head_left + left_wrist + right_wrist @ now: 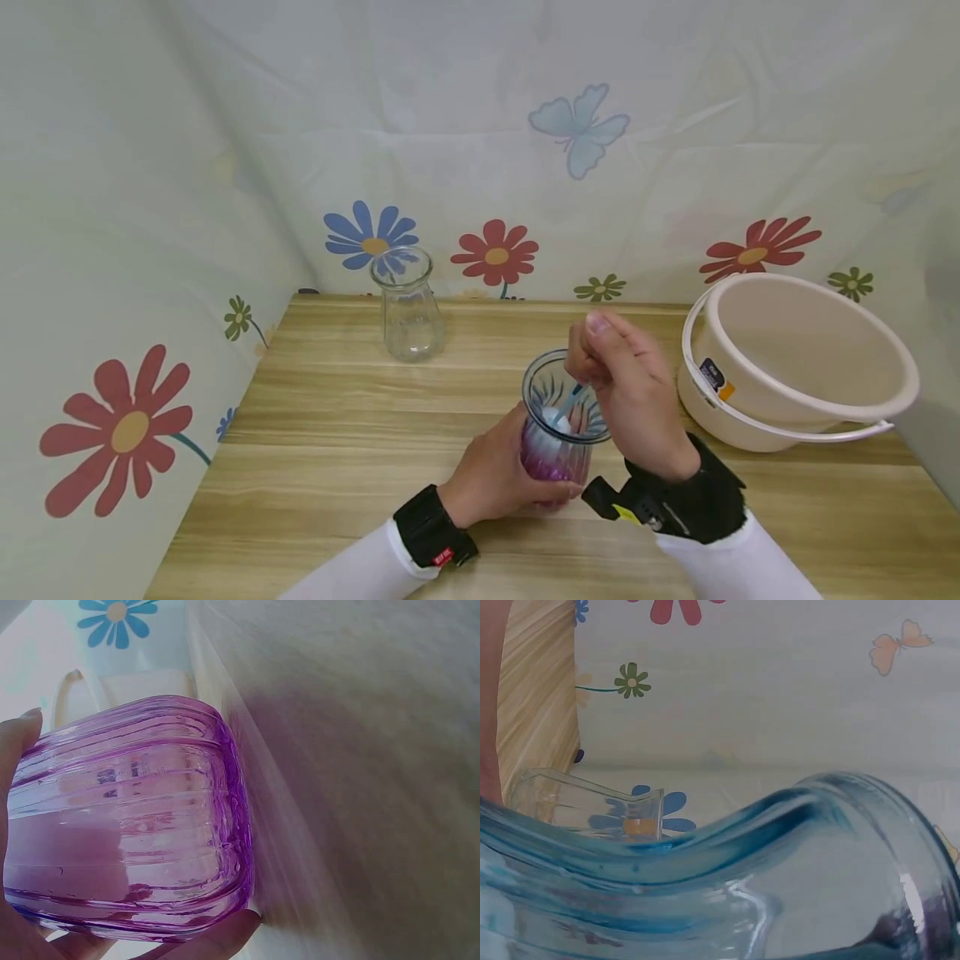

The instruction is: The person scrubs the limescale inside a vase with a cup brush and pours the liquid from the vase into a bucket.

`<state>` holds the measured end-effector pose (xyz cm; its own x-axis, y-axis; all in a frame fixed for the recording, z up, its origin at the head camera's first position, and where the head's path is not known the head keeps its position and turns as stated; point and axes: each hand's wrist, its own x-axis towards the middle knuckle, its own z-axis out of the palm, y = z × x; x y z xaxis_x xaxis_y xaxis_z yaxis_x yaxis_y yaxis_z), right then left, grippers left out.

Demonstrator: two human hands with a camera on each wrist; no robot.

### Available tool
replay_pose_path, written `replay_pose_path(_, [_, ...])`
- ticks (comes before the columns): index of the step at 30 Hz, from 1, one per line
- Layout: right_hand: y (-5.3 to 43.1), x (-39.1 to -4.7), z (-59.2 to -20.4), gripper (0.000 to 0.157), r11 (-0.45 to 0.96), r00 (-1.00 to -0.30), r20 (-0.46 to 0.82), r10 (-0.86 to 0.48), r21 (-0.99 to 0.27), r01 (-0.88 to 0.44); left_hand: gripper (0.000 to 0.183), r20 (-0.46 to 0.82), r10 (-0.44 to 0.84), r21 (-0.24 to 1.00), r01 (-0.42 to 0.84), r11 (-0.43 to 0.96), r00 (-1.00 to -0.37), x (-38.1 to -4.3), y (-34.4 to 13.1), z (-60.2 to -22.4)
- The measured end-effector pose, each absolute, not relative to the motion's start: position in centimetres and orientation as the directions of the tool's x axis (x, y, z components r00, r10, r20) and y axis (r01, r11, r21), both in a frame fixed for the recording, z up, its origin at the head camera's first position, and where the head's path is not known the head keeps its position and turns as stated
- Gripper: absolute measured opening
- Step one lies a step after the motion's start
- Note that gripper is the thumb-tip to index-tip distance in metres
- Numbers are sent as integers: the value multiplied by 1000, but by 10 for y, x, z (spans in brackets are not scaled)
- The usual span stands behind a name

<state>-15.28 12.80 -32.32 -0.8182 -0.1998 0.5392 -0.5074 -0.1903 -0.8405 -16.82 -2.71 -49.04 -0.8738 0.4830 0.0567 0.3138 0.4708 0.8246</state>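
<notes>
My left hand (491, 471) grips a ribbed glass vase (551, 467), bluish at the flared rim and purple lower down. The left wrist view shows the purple base of this vase (150, 810) tilted close to the tabletop, thumb on one side and fingers on the other. Over the mouth, my right hand (633, 392) is curled round a thin blue handle (572, 398) that slants down inside the glass. A whitish head (553, 421) shows at the handle's lower end. In the right wrist view the blue vase neck (780, 862) fills the bottom; that hand's fingers are hidden.
A clear glass vase (412, 321) stands at the back left of the wooden table (322, 417). To the right is a cream bucket (750, 392) with its handle (810, 435) lowered at the front. A flower-printed curtain (465, 167) hangs behind and beside the table.
</notes>
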Motion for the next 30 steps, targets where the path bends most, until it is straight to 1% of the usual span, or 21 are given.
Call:
replay_pose_path(3, [126, -154, -324, 39, -190, -814, 538, -219, -842, -506, 98, 54, 483, 823, 312, 474, -874, -169, -28, -490])
replay_pose_path(10, [125, -156, -323, 41, -68, -838, 474, -271, -878, -475, 95, 48, 481, 822, 309, 479, -875, -169, -29, -490])
replay_pose_path(12, [126, -156, -324, 41, -60, -840, 467, -275, -881, -470, 95, 50, 484, 825, 309, 474, -874, -169, -29, -490])
replay_pose_path(16, [127, -155, -323, 41, -89, -839, 476, -264, -878, -470, 96, 54, 487, 831, 309, 463, -872, -169, -28, -491])
replay_pose_path(20, [130, -150, -317, 40, -137, -822, 513, -248, -858, -495, 97, 58, 491, 838, 310, 450, -869, -169, -27, -490])
replay_pose_path(27, [137, -141, -302, 37, -141, -801, 553, -228, -833, -535, 102, 72, 493, 829, 327, 453, -867, -168, -27, -491])
replay_pose_path(30, [139, -139, -297, 37, -183, -773, 592, -228, -806, -563, 103, 76, 491, 824, 332, 459, -868, -168, -28, -491])
